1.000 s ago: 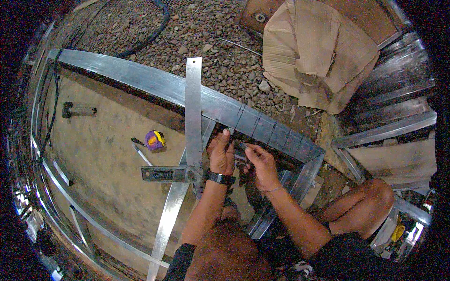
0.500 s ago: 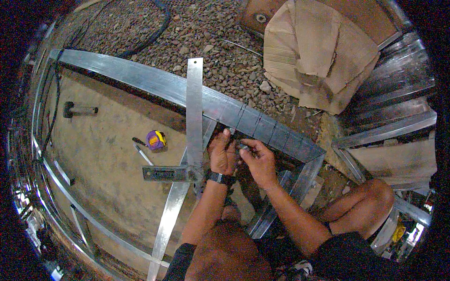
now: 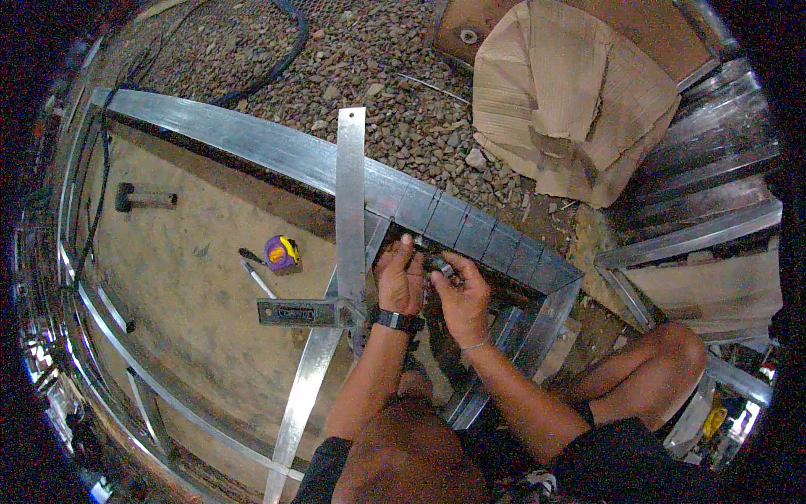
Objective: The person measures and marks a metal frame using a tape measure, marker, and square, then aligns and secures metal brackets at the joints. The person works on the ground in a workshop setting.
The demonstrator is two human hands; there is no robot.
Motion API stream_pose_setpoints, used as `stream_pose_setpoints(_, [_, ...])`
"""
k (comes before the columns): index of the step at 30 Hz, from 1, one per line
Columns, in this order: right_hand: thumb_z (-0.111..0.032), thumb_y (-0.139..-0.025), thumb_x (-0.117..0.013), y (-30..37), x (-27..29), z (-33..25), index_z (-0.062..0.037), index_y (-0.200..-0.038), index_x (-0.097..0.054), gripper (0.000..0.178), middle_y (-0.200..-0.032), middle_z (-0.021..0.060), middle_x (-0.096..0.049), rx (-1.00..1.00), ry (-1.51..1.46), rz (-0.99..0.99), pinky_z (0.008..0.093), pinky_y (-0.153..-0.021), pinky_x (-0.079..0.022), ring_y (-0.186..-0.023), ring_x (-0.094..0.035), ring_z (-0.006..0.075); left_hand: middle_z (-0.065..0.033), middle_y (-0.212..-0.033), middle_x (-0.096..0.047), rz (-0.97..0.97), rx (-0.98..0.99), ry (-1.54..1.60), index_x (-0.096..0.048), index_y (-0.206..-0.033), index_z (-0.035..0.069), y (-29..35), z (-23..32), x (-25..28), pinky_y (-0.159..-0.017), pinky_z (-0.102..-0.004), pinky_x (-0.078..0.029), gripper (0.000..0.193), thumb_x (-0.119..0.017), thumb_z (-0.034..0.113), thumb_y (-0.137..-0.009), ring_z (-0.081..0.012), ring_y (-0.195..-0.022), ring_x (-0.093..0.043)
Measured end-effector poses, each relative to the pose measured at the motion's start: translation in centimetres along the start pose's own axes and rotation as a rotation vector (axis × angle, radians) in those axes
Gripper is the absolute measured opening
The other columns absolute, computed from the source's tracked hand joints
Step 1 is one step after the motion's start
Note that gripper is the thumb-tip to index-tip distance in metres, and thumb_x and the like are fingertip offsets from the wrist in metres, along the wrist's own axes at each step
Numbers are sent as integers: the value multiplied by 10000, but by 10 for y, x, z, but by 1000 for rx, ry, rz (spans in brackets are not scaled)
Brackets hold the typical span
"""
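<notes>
Hands meet just past the person's knees, over the corner of a metal frame (image 3: 470, 227). The left hand (image 3: 400, 277), a black watch (image 3: 397, 320) on its wrist, lies half-curled with its fingers pressed to the frame's inner edge; it steadies the metal and clasps nothing. The right hand (image 3: 461, 296) is closed round a small dark part (image 3: 442, 267), pinched between thumb and fingertips, touching the frame just right of the left fingers. What the part is cannot be told.

By the look of it, the step in hand is seating that part at the joint where the steel square (image 3: 350, 202) crosses the frame. The next move seems to call for a firm left-hand brace and a fine, straight push or turn from the right.

Left of the left hand lies the square's short arm (image 3: 298, 312); farther left, a pen (image 3: 256, 277) and a purple tape measure (image 3: 282, 251) on the ground. Beyond both hands is gravel (image 3: 386, 76), with folded cardboard (image 3: 571, 101) far right.
</notes>
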State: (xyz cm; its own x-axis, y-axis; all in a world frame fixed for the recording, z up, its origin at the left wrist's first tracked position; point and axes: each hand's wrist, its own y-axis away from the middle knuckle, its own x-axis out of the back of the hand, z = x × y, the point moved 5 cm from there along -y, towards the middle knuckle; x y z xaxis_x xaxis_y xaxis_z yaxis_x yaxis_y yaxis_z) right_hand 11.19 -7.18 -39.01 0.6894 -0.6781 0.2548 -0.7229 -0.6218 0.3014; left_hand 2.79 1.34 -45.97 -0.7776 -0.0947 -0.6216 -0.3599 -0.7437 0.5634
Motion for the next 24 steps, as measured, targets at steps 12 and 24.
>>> stream_pose_setpoints(12, [-99, -915, -682, -2, 6, -6, -15, -1206, -639, 305, -1116, 82, -685, 23, 100, -2, 303, -886, -511, -978, -659, 156, -42, -979, -657, 82, 292, 277, -596, -1052, 82, -16, -13, 11, -803, -364, -498, 206, -556, 278, -1002, -208, -855, -612])
stream_pose_setpoints(24, [-76, -908, -691, 4, 19, 32, -20, -1160, -593, 277, -1077, 80, -662, -99, -131, 57, 303, -859, -538, -972, -645, 166, -45, -771, -647, 378, 277, -24, -614, -976, 97, -3, 8, -7, -425, -279, -462, 183, -549, 268, -965, -157, -530, -567])
